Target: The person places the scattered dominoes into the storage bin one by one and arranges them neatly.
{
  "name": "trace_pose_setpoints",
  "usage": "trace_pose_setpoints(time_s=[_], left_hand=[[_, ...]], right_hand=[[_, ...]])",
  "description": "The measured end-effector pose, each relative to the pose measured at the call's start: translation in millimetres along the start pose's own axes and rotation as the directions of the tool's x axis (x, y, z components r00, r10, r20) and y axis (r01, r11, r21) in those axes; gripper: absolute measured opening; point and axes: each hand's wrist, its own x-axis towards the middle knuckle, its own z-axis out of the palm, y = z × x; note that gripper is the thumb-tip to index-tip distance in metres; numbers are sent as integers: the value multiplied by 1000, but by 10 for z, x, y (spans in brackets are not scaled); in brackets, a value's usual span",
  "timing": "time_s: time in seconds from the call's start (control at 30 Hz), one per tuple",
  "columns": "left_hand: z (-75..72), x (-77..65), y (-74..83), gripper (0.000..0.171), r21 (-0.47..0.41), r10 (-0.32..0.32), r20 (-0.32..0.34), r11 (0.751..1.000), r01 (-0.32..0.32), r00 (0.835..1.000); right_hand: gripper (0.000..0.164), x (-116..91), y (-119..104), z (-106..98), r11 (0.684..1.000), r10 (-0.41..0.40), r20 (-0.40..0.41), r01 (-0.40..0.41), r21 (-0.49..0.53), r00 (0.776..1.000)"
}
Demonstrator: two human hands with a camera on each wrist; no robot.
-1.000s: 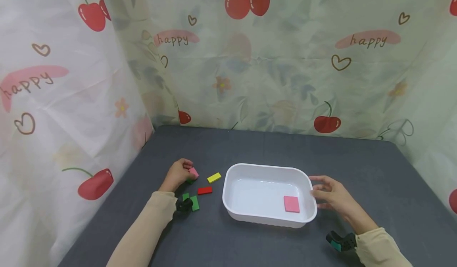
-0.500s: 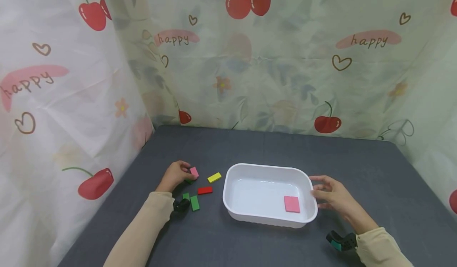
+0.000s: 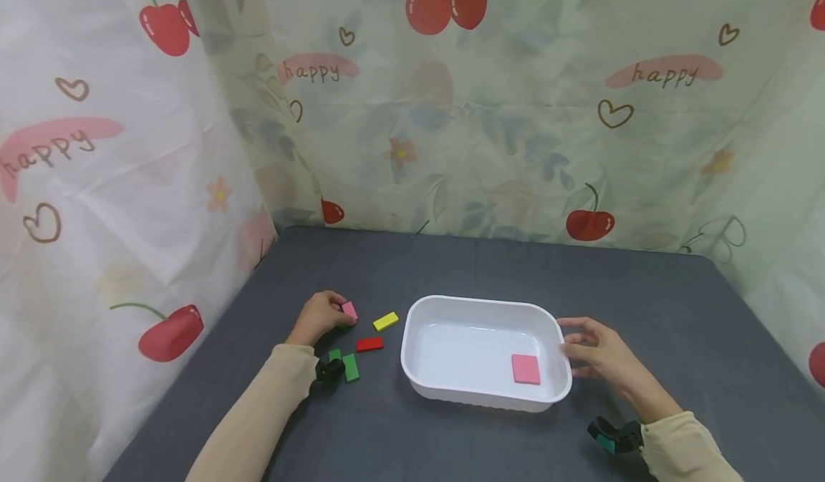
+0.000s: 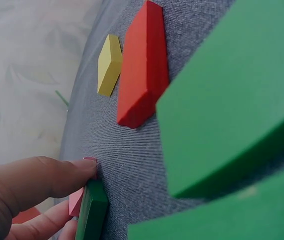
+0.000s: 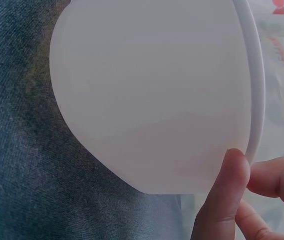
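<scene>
My left hand [image 3: 319, 317] pinches a small pink block [image 3: 349, 311] between thumb and fingers, at the table's left side. A dark green block [image 4: 93, 210] lies right beside it in the left wrist view, partly hiding the pink one. The white plastic box [image 3: 464, 396] stands mid-table with a flat pink square block [image 3: 526, 369] inside, near its right end. At the box's right end, my right hand [image 3: 602, 353] touches the rim with extended fingers. In the right wrist view its thumb [image 5: 229, 175] lies against the box's outer wall just under the rim.
Between left hand and box lie a yellow block [image 3: 386, 321] and a red block [image 3: 370, 344]. Nearer the left wrist are a green block [image 3: 351, 367] and another green block [image 3: 334, 354], partly covered by the black wrist strap. A printed curtain [image 3: 464, 145] hangs behind the grey table [image 3: 464, 446].
My left hand shifts only slightly around the pink block, which keeps nearly the same place. The right hand and the box stay still.
</scene>
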Motion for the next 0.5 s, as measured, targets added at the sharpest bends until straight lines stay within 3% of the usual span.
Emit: trace_pose_setpoints(time_s=[0.2,0.5], left_hand=[[12,6,2,43,3,4,-6,1000,-4,1000],[-26,-9,-31,42,-12,69,4,998,-69,998]], right_hand=[[60,18,34,-20,1000,-11,5,11,18,1000],[59,34,103,-38,998,-41,17,41,37,999]])
